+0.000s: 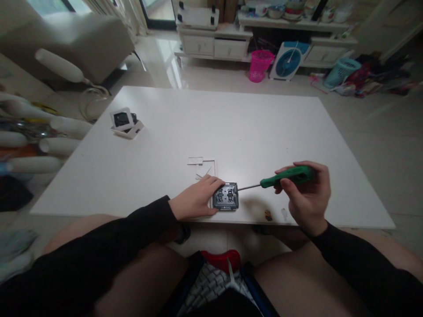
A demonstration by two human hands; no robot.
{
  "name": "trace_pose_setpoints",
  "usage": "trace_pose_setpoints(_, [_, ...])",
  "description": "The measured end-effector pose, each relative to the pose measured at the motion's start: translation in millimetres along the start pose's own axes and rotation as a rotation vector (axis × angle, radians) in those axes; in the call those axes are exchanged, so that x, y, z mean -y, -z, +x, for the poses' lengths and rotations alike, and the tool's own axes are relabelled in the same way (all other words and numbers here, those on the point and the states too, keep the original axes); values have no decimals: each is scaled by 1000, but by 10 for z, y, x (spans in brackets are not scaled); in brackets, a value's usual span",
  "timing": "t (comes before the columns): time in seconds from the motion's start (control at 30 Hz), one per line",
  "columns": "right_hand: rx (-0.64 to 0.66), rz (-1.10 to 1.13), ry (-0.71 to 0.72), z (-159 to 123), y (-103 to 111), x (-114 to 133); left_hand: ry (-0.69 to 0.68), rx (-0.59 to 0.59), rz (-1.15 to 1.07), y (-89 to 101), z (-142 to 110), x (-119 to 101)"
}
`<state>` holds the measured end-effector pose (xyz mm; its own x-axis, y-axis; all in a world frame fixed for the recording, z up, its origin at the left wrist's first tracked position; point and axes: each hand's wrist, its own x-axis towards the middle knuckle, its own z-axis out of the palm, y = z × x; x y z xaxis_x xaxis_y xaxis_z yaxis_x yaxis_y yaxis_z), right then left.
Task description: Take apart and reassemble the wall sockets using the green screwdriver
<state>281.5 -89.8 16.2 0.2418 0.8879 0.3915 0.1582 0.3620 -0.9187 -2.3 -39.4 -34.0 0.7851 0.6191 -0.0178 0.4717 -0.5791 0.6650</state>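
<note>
A black square wall switch module (226,197) lies near the table's front edge. My left hand (199,196) grips it by its left side, thumb at the lower edge and fingers at the top. In my right hand (310,198) is a screwdriver (287,176) with a green handle, held nearly level. Its thin metal shaft points left, and the tip meets the module's right edge. Behind my left hand lie a thin white frame (209,160) and a white rectangular plate (195,161). To the right of the module is a small dark and yellow piece (268,215).
Several more switch parts (126,123) are stacked at the left of the white table (264,132). A small pale scrap (284,214) lies near the front edge. Across the floor stand a pink basket (260,66), a blue and white fan (288,60) and a white cabinet (228,48).
</note>
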Motion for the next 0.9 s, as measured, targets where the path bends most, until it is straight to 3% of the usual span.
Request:
trace_pose_setpoints(0.23, [122,-111,111,-102,68,-112,-29,-21,-19,-95,32,-4])
trace_pose_setpoints(0.9, [114,-178,205,-118,81,-77,-31,-13,-12,-90,30,16])
